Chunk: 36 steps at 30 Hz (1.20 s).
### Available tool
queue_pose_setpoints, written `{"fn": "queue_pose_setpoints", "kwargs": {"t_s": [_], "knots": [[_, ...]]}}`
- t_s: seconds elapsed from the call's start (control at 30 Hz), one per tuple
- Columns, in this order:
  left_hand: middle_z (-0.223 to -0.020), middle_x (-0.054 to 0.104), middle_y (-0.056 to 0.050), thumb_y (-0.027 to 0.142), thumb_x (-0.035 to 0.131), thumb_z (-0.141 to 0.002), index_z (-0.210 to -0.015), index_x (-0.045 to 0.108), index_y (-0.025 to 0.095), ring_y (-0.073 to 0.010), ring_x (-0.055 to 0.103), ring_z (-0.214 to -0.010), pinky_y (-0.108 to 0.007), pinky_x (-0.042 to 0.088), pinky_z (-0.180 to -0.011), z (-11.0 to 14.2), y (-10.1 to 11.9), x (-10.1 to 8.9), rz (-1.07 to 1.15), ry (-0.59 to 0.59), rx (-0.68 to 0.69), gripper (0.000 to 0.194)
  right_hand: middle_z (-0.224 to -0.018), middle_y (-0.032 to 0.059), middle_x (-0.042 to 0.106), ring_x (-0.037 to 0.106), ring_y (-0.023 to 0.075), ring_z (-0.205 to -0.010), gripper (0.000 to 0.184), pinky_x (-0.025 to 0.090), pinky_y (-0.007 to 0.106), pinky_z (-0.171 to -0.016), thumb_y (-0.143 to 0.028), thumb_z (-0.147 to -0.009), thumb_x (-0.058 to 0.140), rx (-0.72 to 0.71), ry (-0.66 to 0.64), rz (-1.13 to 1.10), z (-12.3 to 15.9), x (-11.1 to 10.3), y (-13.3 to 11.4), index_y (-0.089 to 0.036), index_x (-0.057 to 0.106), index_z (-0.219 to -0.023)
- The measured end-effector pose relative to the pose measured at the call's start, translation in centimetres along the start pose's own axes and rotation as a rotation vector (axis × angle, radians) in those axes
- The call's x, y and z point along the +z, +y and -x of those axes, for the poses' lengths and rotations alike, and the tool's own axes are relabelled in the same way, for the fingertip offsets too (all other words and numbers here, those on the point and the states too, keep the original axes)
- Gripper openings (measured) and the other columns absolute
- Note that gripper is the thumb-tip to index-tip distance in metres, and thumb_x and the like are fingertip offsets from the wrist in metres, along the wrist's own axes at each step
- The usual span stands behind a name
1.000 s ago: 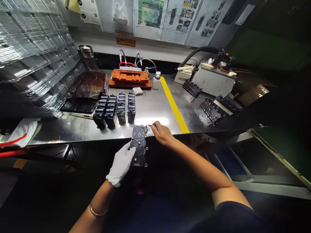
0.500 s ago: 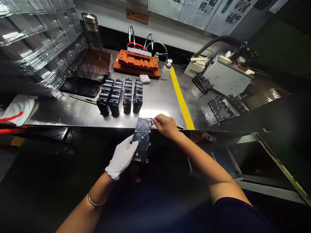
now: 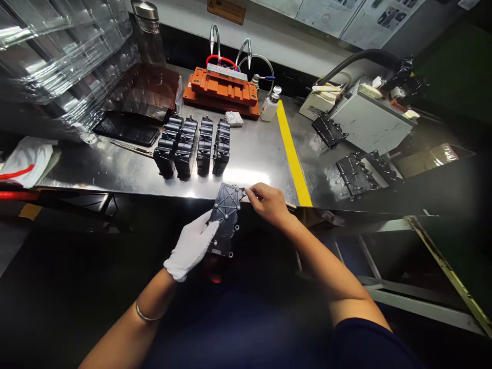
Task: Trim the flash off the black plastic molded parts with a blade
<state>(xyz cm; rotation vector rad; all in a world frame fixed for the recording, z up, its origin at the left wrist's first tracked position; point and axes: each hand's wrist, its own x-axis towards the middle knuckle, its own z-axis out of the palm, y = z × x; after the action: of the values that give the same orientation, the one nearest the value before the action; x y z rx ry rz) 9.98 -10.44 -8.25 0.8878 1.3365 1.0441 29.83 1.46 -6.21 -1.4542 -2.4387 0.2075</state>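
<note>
In my left hand (image 3: 192,243), which wears a white glove, is a flat black plastic cover (image 3: 227,228) with star-shaped ribs and small metal-ringed holes along its edge. The thumb lies across its face; the other fingers are hidden behind. My bare right hand (image 3: 267,202) is closed in a pinch at the cover's upper right corner. What sits between those fingertips is too small to make out. A thin brownish stick end (image 3: 291,205) shows just behind that hand, and I cannot tell whether the hand holds it. Several black plastic housings (image 3: 205,148) stand in rows beyond the cover.
On the metal bench (image 3: 261,154) are an orange fixture (image 3: 223,92), a white pump bottle (image 3: 269,106), a white block (image 3: 234,119) and a phone (image 3: 126,129). Right of the yellow tape (image 3: 292,148) lie more black parts (image 3: 355,174). Wrapped trays (image 3: 69,66) rise at left.
The camera view has shifted a little, so the bench things appear slightly higher and farther right. Both hands keep their hold, with the right still at the cover's corner.
</note>
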Motion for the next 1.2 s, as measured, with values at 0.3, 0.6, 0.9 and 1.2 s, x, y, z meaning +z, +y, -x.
{"fn": "queue_pose_setpoints", "kwargs": {"t_s": [0.3,0.6,0.9,1.2], "knots": [[-0.11,0.074,-0.004,0.042,0.061,-0.086,-0.127,0.065,0.017,-0.022,0.066,-0.102,-0.028,0.051,-0.09,0.0,0.0,0.0,0.016,-0.009,0.021,0.048,-0.07,0.0059,0.066,0.057,0.0142,-0.065,0.042,0.034,0.026,-0.062,-0.042,-0.1,0.04,-0.159,-0.087,-0.017,2.8,-0.6,-0.3,-0.018,0.065,-0.075],[-0.11,0.074,-0.004,0.044,0.063,-0.085,-0.13,0.063,0.017,-0.0226,0.066,-0.104,-0.03,0.053,-0.091,0.0,0.0,0.0,0.001,0.001,0.014,0.053,-0.064,0.0034,0.066,0.055,0.012,-0.059,0.04,0.029,0.027,-0.056,-0.037,-0.1,0.046,-0.289,0.111,0.094,2.5,0.3,0.1,-0.017,0.063,-0.068],[-0.114,0.074,-0.004,0.046,0.062,-0.086,-0.131,0.062,0.018,-0.0229,0.066,-0.105,-0.032,0.054,-0.091,-0.1,-0.6,-0.1,0.003,-0.009,0.031,0.052,-0.063,0.0024,0.067,0.058,0.0115,-0.057,0.038,0.033,0.025,-0.056,-0.036,-0.099,0.05,-0.273,0.173,0.037,3.0,0.8,-0.1,-0.018,0.064,-0.069],[-0.115,0.074,-0.004,0.047,0.063,-0.086,-0.13,0.063,0.02,-0.0215,0.066,-0.106,-0.03,0.052,-0.093,-0.1,-0.6,-0.1,-0.023,0.008,0.038,0.051,-0.064,0.0031,0.069,0.061,0.0121,-0.058,0.038,0.034,0.025,-0.056,-0.037,-0.098,0.05,-0.207,0.214,-0.002,3.7,1.4,-0.3,-0.018,0.067,-0.071]]}}
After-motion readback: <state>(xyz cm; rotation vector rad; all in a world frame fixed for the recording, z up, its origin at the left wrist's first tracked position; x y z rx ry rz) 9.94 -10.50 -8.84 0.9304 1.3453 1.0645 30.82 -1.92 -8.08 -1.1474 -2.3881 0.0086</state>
